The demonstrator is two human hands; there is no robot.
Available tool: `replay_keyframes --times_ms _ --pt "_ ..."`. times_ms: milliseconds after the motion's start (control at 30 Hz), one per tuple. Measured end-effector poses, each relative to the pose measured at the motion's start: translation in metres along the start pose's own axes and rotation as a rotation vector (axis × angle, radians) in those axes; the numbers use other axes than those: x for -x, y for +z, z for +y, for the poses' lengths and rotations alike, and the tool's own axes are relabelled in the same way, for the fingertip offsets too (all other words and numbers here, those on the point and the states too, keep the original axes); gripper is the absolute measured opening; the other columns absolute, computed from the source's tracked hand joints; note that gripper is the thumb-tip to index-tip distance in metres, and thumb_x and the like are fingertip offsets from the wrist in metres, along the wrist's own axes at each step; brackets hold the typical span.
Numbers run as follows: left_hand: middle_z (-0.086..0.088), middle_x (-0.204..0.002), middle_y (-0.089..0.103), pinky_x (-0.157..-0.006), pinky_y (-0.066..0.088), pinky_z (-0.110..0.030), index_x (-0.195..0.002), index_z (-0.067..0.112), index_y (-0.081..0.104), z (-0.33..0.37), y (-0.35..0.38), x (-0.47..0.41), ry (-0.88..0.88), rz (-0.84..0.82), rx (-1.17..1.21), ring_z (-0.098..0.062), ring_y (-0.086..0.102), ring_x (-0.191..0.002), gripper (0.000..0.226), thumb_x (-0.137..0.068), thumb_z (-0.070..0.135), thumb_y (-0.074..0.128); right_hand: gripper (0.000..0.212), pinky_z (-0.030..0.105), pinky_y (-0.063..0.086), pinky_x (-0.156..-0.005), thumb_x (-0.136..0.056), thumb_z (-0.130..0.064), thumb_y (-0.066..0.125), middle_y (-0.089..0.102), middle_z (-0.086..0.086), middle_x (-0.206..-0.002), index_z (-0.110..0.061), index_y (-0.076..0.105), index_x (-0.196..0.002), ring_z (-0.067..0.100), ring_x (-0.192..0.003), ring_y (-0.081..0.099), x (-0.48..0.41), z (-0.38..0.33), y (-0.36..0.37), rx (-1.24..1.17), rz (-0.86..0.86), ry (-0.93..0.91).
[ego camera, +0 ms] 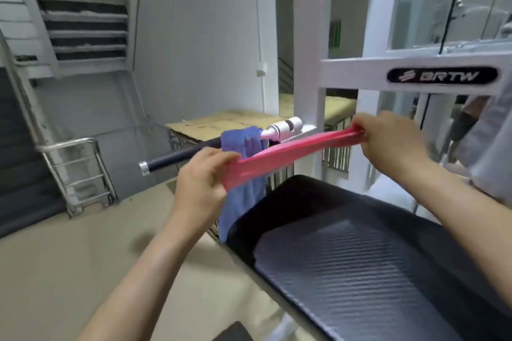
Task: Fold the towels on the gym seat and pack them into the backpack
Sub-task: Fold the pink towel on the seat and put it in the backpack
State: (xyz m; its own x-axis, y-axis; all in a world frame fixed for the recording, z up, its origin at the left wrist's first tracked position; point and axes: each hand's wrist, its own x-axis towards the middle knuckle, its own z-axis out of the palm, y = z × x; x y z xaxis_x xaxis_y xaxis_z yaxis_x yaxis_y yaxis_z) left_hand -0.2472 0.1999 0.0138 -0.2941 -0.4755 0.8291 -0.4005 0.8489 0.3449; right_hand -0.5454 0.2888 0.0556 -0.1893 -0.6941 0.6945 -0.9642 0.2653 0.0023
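Red towel taut btwn hands

This is a gym. A big white workout machine with a "BRTW" name tag stands here. It has a black padded seat, a bar with a dark grip and thin black cables running up it. Beside it are gray stairs with a shiny metal rail, like in a big building.
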Motion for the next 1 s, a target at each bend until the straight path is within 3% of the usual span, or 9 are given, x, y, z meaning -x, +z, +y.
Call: replay_keyframes --times_ms 67,133,200,367,500,600,700,800,1000 --pt "0.001 -0.089 0.065 -0.073 0.043 -0.016 -0.098 0.013 0.074 0.004 0.016 0.049 -0.003 -0.156 -0.02 -0.012 0.058 -0.08 0.045 -0.064 -0.01 0.054 0.012 0.033 0.035 -0.056 -0.085 -0.012 0.06 0.055 0.009 -0.074 -0.017 0.063 -0.096 0.032 -0.07 0.054 0.049 0.012 0.015 0.077 -0.172 0.012" --pt "0.003 -0.088 0.063 -0.073 0.043 -0.017 -0.097 0.019 0.072 0.017 0.027 0.092 -0.006 -0.29 0.016 -0.011 0.057 -0.081 0.047 -0.066 -0.001 0.043 0.011 0.034 0.038 -0.057 -0.087 -0.017 0.06 0.061 0.013 -0.079 -0.017 0.063 -0.097 0.034 -0.077 0.061 0.089 0.024 0.026 0.092 -0.262 0.03" --pt "0.006 -0.088 0.063 -0.072 0.044 -0.018 -0.097 0.028 0.064 0.035 0.033 0.12 0.004 -0.378 0.057 -0.008 0.057 -0.081 0.043 -0.069 0.01 0.037 0.016 0.034 0.034 -0.057 -0.087 -0.016 0.055 0.057 0.012 -0.078 -0.018 0.063 -0.1 0.036 -0.08 0.061 0.116 0.035 0.029 0.074 -0.277 0.055" --pt "0.021 -0.086 0.059 -0.071 0.039 -0.008 -0.096 0.028 0.067 0.065 0.034 0.14 -0.025 -0.567 0.228 0.012 0.052 -0.08 0.044 -0.071 -0.007 0.056 0.027 0.033 0.037 -0.057 -0.083 -0.009 0.05 0.056 0.01 -0.083 -0.021 0.061 -0.104 0.035 -0.086 0.058 0.144 0.05 0.018 0.034 -0.26 0.08" --pt "0.023 -0.08 0.062 -0.067 0.041 -0.014 -0.092 0.032 0.07 0.085 0.033 0.133 -0.183 -0.668 0.4 0.003 0.057 -0.07 0.034 -0.076 0.006 0.055 0.028 0.037 0.046 -0.063 -0.076 -0.006 0.051 0.058 0.011 -0.084 -0.018 0.064 -0.099 0.035 -0.09 0.057 0.149 0.055 0.009 0.001 -0.268 0.091" --pt "0.013 -0.077 0.06 -0.057 0.048 -0.027 -0.092 0.034 0.073 0.088 0.029 0.121 -0.424 -0.631 0.724 -0.011 0.056 -0.057 0.037 -0.077 0.005 0.055 0.019 0.039 0.049 -0.065 -0.072 -0.008 0.056 0.064 0.011 -0.082 -0.013 0.065 -0.088 0.033 -0.09 0.056 0.133 0.056 0.006 0.028 -0.216 0.066" --pt "0.002 -0.085 0.068 -0.049 0.04 -0.022 -0.088 0.026 0.076 0.074 0.027 0.098 -0.539 -0.531 0.877 -0.015 0.044 -0.051 0.043 -0.079 -0.009 0.053 0.015 0.038 0.047 -0.066 -0.074 -0.012 0.056 0.066 0.009 -0.082 -0.015 0.065 -0.085 0.032 -0.088 0.056 0.096 0.048 0.003 0.058 -0.183 -0.032" --pt "-0.001 -0.081 0.071 -0.049 0.034 -0.022 -0.078 0.023 0.077 0.045 0.03 0.069 -0.635 -0.443 0.85 -0.019 0.037 -0.054 0.056 -0.087 -0.02 0.042 0.018 0.034 0.039 -0.067 -0.08 -0.014 0.052 0.064 0.002 -0.084 -0.022 0.064 -0.091 0.024 -0.087 0.052 0.042 0.033 0.009 0.124 -0.258 -0.1" --pt "-0.005 -0.059 0.053 -0.045 0.032 -0.02 -0.074 0.02 0.077 -0.041 0.056 0.025 -0.827 -0.323 0.524 -0.011 0.039 -0.045 0.051 -0.089 -0.01 0.04 0.022 0.033 0.037 -0.065 -0.085 -0.017 0.049 0.065 0.002 -0.091 -0.023 0.064 -0.1 0.026 -0.088 0.059 -0.043 -0.014 0.069 0.281 -0.402 -0.226"
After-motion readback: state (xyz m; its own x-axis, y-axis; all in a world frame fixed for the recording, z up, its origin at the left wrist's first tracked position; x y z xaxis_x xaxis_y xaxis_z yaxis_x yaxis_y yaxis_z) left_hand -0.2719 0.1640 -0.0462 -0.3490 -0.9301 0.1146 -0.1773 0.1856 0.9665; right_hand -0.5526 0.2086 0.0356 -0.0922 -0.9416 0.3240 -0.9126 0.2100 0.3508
